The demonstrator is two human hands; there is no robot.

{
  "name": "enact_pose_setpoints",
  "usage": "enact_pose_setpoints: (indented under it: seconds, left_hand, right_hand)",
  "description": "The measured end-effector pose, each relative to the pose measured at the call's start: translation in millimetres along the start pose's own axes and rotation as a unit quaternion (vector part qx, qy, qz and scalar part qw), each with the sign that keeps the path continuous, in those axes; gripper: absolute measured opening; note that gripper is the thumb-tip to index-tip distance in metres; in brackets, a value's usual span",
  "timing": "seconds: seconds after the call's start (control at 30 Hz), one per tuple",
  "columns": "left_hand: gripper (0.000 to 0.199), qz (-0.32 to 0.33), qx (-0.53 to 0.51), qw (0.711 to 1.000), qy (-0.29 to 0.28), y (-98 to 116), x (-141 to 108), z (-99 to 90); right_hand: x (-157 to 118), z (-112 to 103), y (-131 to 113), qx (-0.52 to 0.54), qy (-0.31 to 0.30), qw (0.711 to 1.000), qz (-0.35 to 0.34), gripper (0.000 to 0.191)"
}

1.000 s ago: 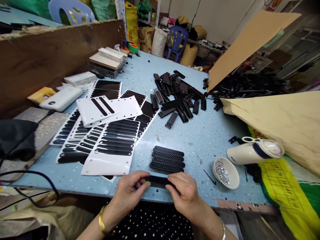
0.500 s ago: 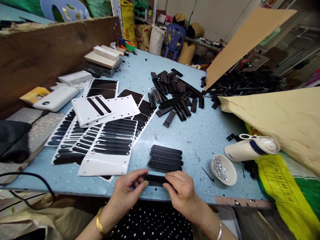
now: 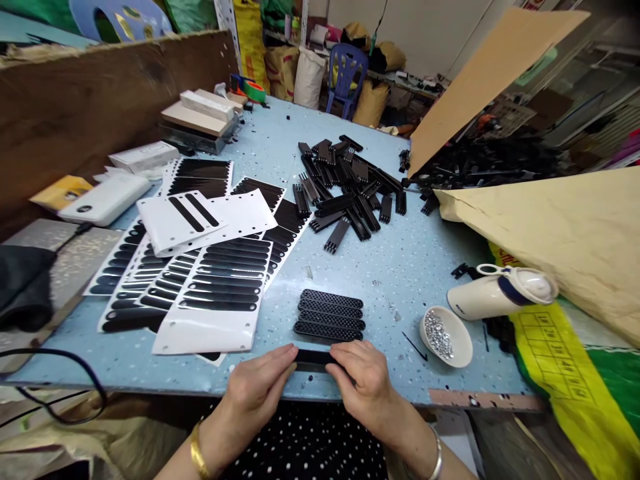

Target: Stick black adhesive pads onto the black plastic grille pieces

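Observation:
Between both hands, close to the table's front edge, is a narrow black strip-shaped piece [image 3: 313, 358]. My left hand [image 3: 261, 381] closes on its left end, fingers pressed together over it. The right end is pinched by my right hand [image 3: 364, 373], thumb below and fingers on top. Just beyond the fingers lies a row of black textured bars [image 3: 330, 315] with rounded ends, side by side. To the left spread white sheets of black strip stickers [image 3: 227, 273].
A pile of black slotted parts [image 3: 345, 187] lies farther back. On the right stand a white bowl [image 3: 467, 347] of small silvery pieces and a white bottle [image 3: 480, 300] lying tilted. A thin black stick [image 3: 415, 347] rests beside the bowl. Brown cardboard [image 3: 490, 87] rises at the back right.
My left hand's fingers have straightened and now press together over the left end of the black piece. My right hand keeps its pinch. The view has shifted slightly.

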State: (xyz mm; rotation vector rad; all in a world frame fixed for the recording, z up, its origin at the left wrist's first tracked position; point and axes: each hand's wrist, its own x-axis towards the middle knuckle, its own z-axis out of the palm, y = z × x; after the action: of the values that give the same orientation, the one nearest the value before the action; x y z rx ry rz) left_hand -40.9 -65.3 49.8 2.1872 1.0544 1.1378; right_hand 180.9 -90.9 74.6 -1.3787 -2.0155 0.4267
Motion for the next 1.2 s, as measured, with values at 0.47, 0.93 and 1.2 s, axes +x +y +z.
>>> enact_pose_setpoints:
  seconds: [0.47,0.93,1.2]
  left_hand:
    - [0.019,-0.084,-0.002,0.996,0.015,4,0,-4.5]
    - [0.028,0.049,-0.001,0.998,-0.027,-4,6,-4.0]
    - [0.028,0.045,-0.011,0.998,-0.036,-6,7,-4.5]
  right_hand:
    - [-3,1,2,-0.002,-0.007,1.000,0.007,0.015]
    - [0,-1,3,0.064,0.008,0.998,0.017,0.014]
    - [-9,4,14,0.154,0.026,0.987,0.040,0.019]
